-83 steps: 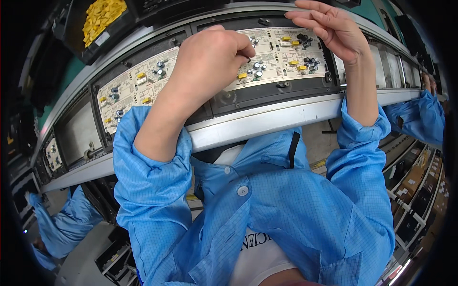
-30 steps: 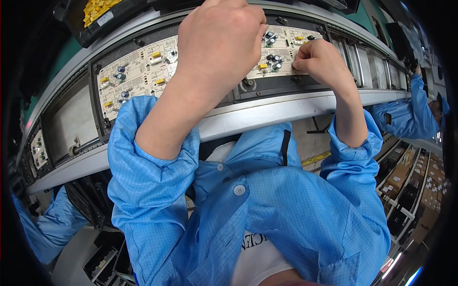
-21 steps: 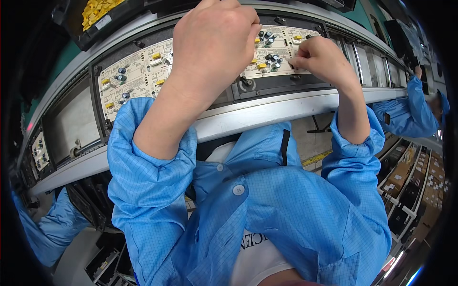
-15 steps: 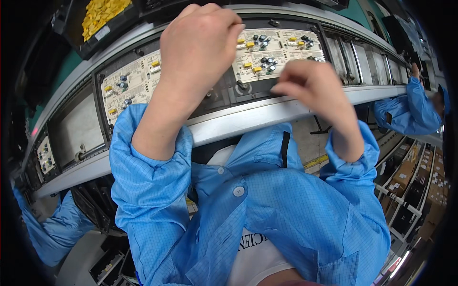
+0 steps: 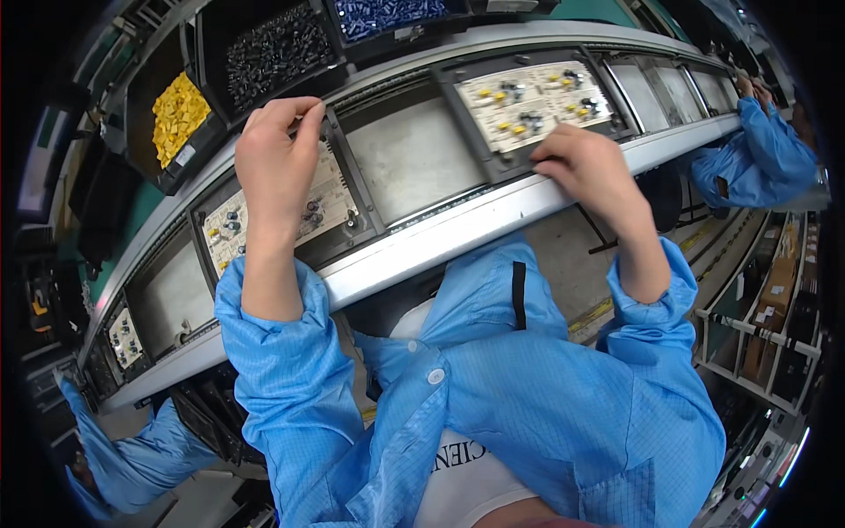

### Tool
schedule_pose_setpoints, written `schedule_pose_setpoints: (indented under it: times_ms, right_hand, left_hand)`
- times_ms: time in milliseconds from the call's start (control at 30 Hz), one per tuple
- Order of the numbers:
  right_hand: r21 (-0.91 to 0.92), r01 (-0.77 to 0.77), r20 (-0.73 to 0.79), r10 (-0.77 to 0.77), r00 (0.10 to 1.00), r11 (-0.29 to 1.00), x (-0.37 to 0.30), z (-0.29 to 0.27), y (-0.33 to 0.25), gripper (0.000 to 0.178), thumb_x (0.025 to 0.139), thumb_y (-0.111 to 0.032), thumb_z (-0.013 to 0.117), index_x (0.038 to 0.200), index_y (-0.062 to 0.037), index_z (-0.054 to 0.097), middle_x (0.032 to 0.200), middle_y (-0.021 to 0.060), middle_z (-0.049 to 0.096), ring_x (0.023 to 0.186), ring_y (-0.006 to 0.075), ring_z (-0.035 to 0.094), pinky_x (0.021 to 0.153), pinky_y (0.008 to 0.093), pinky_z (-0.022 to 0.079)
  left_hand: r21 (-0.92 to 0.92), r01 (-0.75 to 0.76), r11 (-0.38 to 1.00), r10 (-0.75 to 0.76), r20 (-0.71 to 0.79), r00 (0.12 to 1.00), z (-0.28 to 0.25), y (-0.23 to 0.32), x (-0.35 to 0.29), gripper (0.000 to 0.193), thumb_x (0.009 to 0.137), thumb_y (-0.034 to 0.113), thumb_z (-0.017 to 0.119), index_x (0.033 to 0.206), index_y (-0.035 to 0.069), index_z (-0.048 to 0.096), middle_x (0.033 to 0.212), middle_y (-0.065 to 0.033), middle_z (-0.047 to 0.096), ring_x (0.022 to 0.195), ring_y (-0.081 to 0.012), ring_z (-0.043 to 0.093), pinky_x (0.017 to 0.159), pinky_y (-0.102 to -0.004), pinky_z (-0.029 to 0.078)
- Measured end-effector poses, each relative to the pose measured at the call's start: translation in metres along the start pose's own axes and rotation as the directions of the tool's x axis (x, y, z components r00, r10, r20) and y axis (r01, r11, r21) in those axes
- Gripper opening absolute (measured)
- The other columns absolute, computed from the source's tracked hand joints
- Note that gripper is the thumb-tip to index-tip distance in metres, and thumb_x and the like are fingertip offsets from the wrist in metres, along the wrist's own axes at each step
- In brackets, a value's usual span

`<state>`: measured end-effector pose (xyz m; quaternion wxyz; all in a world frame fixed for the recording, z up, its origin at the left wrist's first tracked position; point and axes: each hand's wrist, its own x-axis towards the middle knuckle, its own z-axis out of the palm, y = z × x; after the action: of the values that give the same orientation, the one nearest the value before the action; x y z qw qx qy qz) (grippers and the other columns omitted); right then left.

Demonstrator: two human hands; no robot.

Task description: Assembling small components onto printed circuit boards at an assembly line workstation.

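Observation:
My left hand (image 5: 277,163) hovers over the left circuit board (image 5: 321,189), hiding its middle. Its thumb and fingers are pinched together, and anything between them is too small to make out. At the near right corner of the right circuit board (image 5: 541,110), my right hand (image 5: 585,167) is also closed, thumb against curled fingers; I cannot see what it holds, if anything. Yellow, blue and dark parts stand on the right board, while the left board shows fewer. Each board lies in a black carrier frame (image 5: 493,167).
The carriers sit on a conveyor with a silver front rail (image 5: 440,236). Behind it stand bins of yellow parts (image 5: 180,119), black parts (image 5: 280,57) and blue parts (image 5: 387,16). Co-workers in blue sleeves (image 5: 757,136) are at both sides; another board (image 5: 125,339) lies far left.
The two carriers, close together before, now have a wide gap between them. My left hand has drawn back leftward from the boards' middle. The view has shifted, showing more bins.

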<state>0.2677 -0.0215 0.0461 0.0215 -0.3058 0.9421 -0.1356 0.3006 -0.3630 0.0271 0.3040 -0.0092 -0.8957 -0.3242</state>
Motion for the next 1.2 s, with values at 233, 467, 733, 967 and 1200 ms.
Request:
schedule_pose_setpoints:
  times_ms: [233, 467, 733, 967, 1200]
  right_hand:
    - [0.154, -0.342, 0.027, 0.342, 0.939, 0.927, -0.024, -0.046, 0.106, 0.020, 0.081, -0.005, 0.066, 0.099, 0.0042, 0.067, 0.085, 0.0101, 0.065, 0.068, 0.0178, 0.064, 0.064, 0.0301, 0.050]
    - [0.110, -0.085, -0.057, 0.091, 0.994, 0.990, 0.004, -0.052, 0.052, 0.025, 0.083, -0.013, 0.070, 0.103, 0.0011, 0.067, 0.090, 0.0131, 0.069, 0.071, 0.0218, 0.066, 0.066, 0.0321, 0.052]
    - [0.268, 0.510, 0.019, -0.534, 0.846, 0.817, 0.087, -0.019, -0.084, 0.019, 0.084, -0.018, 0.068, 0.095, -0.0025, 0.067, 0.082, 0.0126, 0.067, 0.069, 0.0315, 0.064, 0.063, 0.0389, 0.051]
    - [0.048, 0.274, -0.032, -0.273, 0.961, 0.960, 0.138, 0.057, -0.109, 0.016, 0.083, -0.021, 0.065, 0.088, -0.0064, 0.068, 0.073, 0.0137, 0.067, 0.072, 0.0341, 0.066, 0.065, 0.0435, 0.052]
    - [-0.012, 0.322, 0.073, -0.320, 0.944, 0.947, 0.125, 0.074, -0.119, 0.010, 0.080, -0.012, 0.058, 0.082, -0.0031, 0.062, 0.070, 0.0208, 0.065, 0.068, 0.0396, 0.064, 0.063, 0.0494, 0.051]
  left_hand:
    - [-0.007, -0.009, 1.000, 0.009, 0.025, 1.000, 0.007, 0.000, 0.003, 0.010, 0.082, 0.014, 0.069, 0.086, 0.006, 0.072, 0.080, -0.0078, 0.068, 0.075, -0.0233, 0.062, 0.069, -0.0342, 0.050]
    - [0.027, -0.026, 0.999, 0.025, 0.035, 0.999, 0.004, 0.001, 0.004, 0.009, 0.081, 0.013, 0.068, 0.085, 0.006, 0.071, 0.084, -0.0088, 0.068, 0.082, -0.0283, 0.061, 0.073, -0.0372, 0.049]
    - [0.040, 0.010, 0.999, -0.008, -0.050, 0.999, -0.015, -0.006, 0.002, 0.007, 0.082, 0.011, 0.067, 0.085, 0.006, 0.070, 0.085, -0.0079, 0.068, 0.083, -0.0275, 0.062, 0.073, -0.0368, 0.049]
    - [0.080, 0.113, 0.990, -0.077, -0.363, 0.929, -0.055, -0.046, 0.014, 0.015, 0.083, 0.006, 0.065, 0.097, 0.004, 0.069, 0.091, -0.0123, 0.068, 0.085, -0.0292, 0.064, 0.077, -0.0367, 0.050]
    - [0.543, 0.280, 0.792, -0.206, -0.194, 0.959, -0.107, -0.140, 0.066, 0.028, 0.079, 0.008, 0.063, 0.106, 0.008, 0.070, 0.101, -0.0145, 0.069, 0.098, -0.0322, 0.064, 0.083, -0.0405, 0.052]
